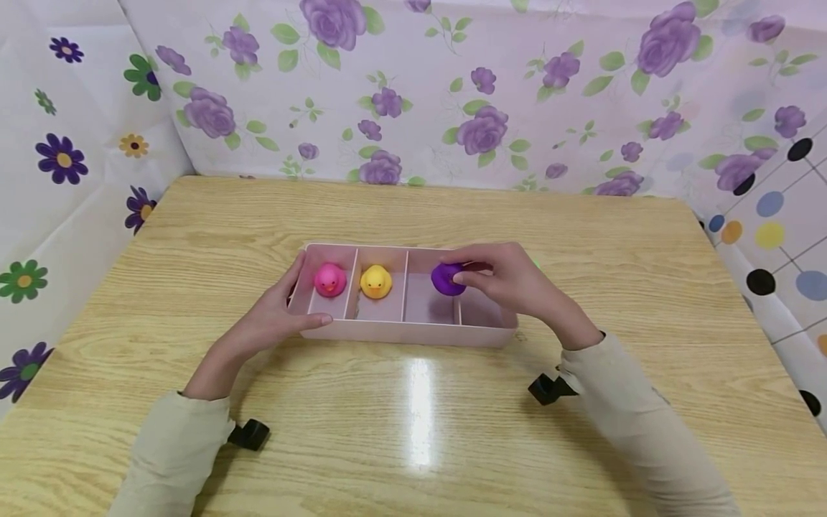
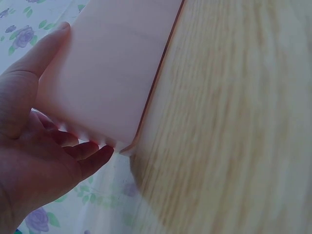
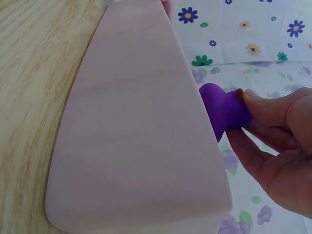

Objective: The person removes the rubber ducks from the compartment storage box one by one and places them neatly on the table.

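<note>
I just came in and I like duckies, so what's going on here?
A person's left hand grips one end of a long, pale pink, plastic-looking divided tray. Their right hand pinches a small, round purple toy duck over the tray, around its third section. A bright pink toy duck sits in the first section, and a yellow toy duck in the second.

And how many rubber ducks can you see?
3: pink duck, leftmost compartment; yellow duck, next compartment; purple duck, in the right hand. More may hide behind it.
</note>
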A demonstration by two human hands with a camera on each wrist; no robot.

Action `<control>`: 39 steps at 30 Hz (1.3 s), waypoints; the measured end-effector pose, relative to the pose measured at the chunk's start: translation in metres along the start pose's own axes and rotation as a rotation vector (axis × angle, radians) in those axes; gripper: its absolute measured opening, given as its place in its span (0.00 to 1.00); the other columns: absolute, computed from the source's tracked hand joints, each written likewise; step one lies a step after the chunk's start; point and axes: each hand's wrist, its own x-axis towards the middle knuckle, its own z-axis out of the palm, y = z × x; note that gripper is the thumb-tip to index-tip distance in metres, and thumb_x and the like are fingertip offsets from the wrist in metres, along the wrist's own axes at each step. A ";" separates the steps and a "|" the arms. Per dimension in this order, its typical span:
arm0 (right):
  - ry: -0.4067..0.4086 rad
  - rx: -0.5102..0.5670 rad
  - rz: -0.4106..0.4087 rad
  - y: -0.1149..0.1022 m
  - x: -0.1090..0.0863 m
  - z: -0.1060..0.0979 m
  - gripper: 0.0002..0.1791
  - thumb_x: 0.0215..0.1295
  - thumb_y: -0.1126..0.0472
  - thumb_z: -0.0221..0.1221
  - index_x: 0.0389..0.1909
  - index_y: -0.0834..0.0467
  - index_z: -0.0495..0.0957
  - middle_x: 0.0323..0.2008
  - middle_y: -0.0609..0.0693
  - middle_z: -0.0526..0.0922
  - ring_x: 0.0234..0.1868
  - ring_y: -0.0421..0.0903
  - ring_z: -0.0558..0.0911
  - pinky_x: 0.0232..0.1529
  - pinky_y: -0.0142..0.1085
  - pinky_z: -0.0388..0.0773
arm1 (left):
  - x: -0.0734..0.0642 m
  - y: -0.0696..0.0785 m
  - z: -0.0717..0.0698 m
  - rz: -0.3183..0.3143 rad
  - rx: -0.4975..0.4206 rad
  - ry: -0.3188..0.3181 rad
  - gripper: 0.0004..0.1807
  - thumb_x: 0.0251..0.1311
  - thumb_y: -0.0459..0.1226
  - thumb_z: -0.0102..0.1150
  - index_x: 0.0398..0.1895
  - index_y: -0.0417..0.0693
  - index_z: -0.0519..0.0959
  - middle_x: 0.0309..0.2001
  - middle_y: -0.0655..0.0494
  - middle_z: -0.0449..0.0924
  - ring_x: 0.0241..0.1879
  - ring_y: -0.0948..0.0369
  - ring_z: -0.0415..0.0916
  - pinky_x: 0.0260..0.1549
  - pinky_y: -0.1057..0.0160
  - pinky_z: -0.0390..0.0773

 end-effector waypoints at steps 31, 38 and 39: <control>0.022 -0.150 0.058 0.012 -0.021 -0.031 0.16 0.59 0.74 0.63 0.49 0.64 0.83 0.47 0.57 0.84 0.48 0.52 0.83 0.47 0.43 0.79 | 0.001 -0.002 -0.001 -0.016 0.006 -0.002 0.62 0.54 0.40 0.71 0.77 0.54 0.31 0.77 0.47 0.34 0.73 0.50 0.37 0.67 0.42 0.45; 0.056 -0.182 0.083 0.013 -0.026 -0.039 0.16 0.59 0.73 0.64 0.49 0.64 0.83 0.46 0.56 0.84 0.48 0.52 0.83 0.45 0.41 0.80 | 0.000 -0.001 -0.001 -0.016 0.007 -0.001 0.62 0.54 0.41 0.71 0.77 0.54 0.31 0.77 0.46 0.35 0.73 0.50 0.38 0.67 0.42 0.46; 0.061 -0.184 0.086 0.013 -0.027 -0.041 0.16 0.59 0.73 0.64 0.49 0.63 0.83 0.46 0.56 0.84 0.48 0.52 0.83 0.44 0.40 0.80 | 0.000 -0.001 -0.001 -0.015 0.005 -0.001 0.62 0.54 0.41 0.71 0.77 0.54 0.31 0.77 0.46 0.35 0.73 0.49 0.38 0.67 0.42 0.46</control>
